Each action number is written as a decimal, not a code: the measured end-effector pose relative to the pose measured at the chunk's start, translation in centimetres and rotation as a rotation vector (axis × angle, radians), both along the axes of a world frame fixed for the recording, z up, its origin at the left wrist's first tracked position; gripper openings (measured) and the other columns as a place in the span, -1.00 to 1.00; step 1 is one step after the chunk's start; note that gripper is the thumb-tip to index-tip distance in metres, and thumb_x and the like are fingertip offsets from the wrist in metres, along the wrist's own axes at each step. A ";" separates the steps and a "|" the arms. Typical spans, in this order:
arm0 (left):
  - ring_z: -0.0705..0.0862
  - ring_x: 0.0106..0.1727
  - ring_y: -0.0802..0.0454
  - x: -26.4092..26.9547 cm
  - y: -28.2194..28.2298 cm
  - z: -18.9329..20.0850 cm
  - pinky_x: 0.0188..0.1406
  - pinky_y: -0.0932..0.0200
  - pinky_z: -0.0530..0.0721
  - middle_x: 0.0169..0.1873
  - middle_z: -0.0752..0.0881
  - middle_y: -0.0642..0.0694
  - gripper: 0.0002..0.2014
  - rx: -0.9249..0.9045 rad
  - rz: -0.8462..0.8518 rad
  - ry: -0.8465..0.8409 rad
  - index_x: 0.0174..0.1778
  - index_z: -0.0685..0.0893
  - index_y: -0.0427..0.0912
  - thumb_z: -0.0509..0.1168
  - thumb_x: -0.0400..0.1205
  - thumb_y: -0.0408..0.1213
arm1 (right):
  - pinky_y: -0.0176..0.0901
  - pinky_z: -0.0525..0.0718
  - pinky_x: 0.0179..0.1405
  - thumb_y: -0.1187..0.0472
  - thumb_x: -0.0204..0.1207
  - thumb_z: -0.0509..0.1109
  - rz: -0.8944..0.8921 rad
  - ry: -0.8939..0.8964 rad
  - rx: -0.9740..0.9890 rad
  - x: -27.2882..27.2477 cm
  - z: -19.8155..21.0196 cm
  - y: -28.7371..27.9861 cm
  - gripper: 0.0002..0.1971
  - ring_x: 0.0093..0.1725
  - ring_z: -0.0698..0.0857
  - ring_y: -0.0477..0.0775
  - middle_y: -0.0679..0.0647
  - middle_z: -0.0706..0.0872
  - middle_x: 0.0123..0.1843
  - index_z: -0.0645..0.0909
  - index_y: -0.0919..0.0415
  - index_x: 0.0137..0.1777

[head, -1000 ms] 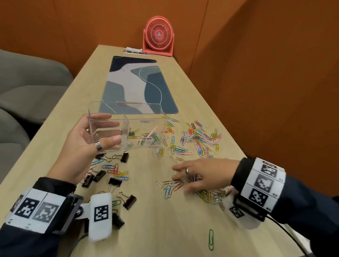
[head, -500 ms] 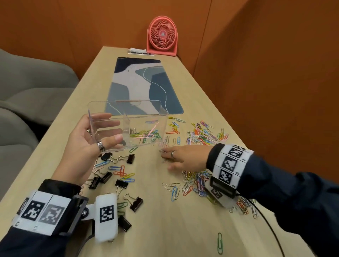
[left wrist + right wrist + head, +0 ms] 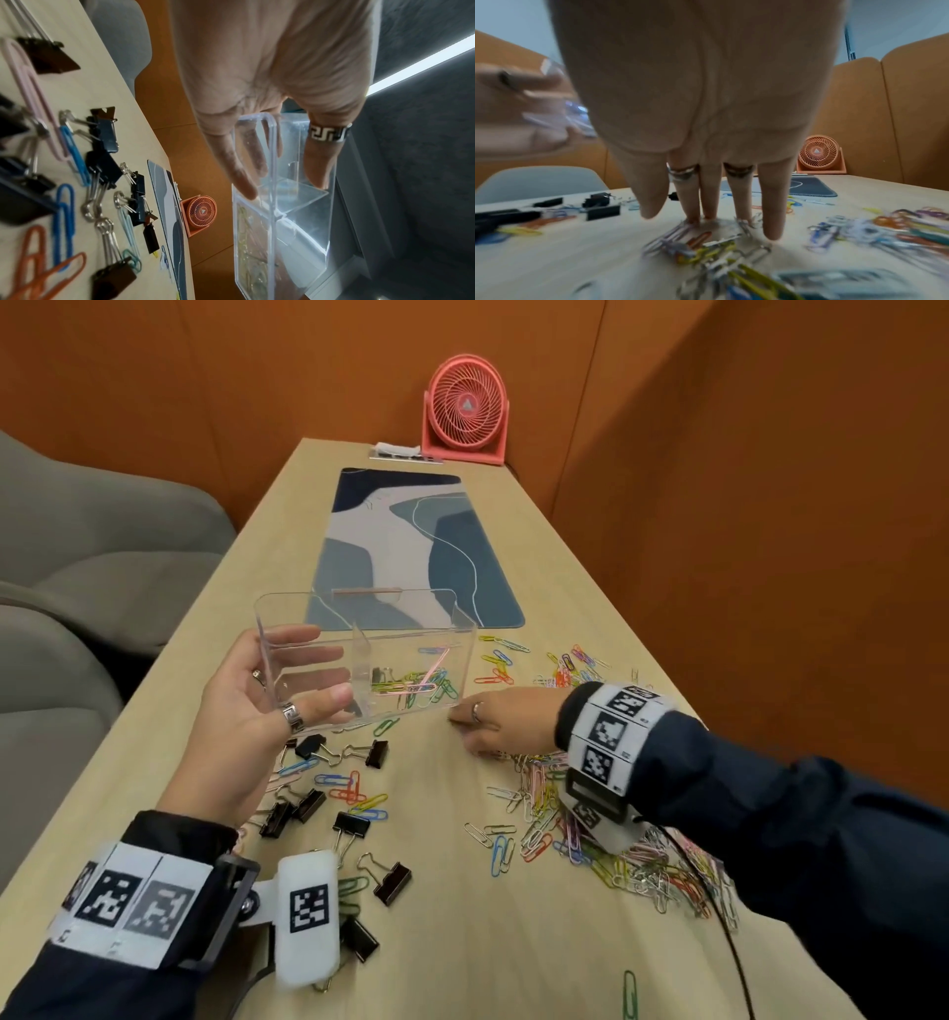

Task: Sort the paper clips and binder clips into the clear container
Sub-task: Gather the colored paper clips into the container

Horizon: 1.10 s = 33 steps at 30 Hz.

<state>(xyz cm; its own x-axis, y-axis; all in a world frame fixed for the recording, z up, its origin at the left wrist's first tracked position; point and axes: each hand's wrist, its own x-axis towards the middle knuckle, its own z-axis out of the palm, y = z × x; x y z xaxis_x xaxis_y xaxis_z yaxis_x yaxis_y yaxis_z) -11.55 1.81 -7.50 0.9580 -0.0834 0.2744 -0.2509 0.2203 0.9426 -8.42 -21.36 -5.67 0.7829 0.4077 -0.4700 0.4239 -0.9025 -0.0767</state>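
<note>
My left hand [image 3: 313, 670] holds the clear container [image 3: 411, 618] by its left end a little above the table, thumb on the near wall and fingers behind it. The left wrist view shows that hand [image 3: 282, 178] pinching the container [image 3: 303, 233]. A divider splits the container; coloured paper clips [image 3: 416, 685] lie in its right compartment. My right hand [image 3: 464, 731] lies flat on the table just right of the container's near right corner. Its straight fingers [image 3: 690, 203] press on loose paper clips [image 3: 700, 243]. Black binder clips [image 3: 377, 752] lie below the container.
More paper clips spread under my right wrist [image 3: 642, 870] and beyond it [image 3: 570, 662]. A blue desk mat [image 3: 411, 546] and a pink fan [image 3: 464, 410] lie farther back. Grey chairs [image 3: 102, 541] stand left of the table; an orange wall runs along its right.
My right hand has moved from the near right pile leftward and away, up to the container's near right corner. My left hand keeps holding the container in the same place.
</note>
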 end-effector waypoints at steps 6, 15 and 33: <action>0.76 0.09 -0.14 -0.1 -0.3 0.1 -0.17 0.01 0.78 0.03 0.78 -0.10 -0.22 0.011 -0.020 -0.001 0.06 0.63 0.05 0.68 -0.09 0.14 | 0.00 0.44 0.44 -0.09 0.62 0.19 -0.034 0.065 0.091 -3.7 0.8 -4.9 -0.60 0.40 0.50 0.00 -0.04 0.53 0.43 0.49 -0.02 0.41; 0.76 0.10 -0.14 -0.3 -0.5 -0.1 -0.18 0.05 0.78 0.05 0.77 -0.08 -0.22 0.053 -0.042 0.002 0.05 0.65 0.10 0.68 -0.10 0.16 | -0.09 0.47 0.23 -0.14 0.13 0.64 -0.103 0.091 0.146 -4.9 -0.6 -5.1 -0.30 0.19 0.35 -0.06 -0.07 0.31 0.26 0.42 -0.24 0.27; 0.76 0.07 -0.09 -1.0 -0.9 0.7 -0.25 0.10 0.78 0.04 0.77 -0.11 -0.15 0.073 -0.088 -0.015 0.12 0.62 -0.02 0.68 -0.09 0.15 | -0.41 0.60 -0.43 0.24 0.39 0.54 -0.293 0.027 0.408 -4.5 -0.4 -5.2 -0.92 -0.62 0.58 -0.25 -0.02 0.71 -0.40 0.75 0.17 -0.13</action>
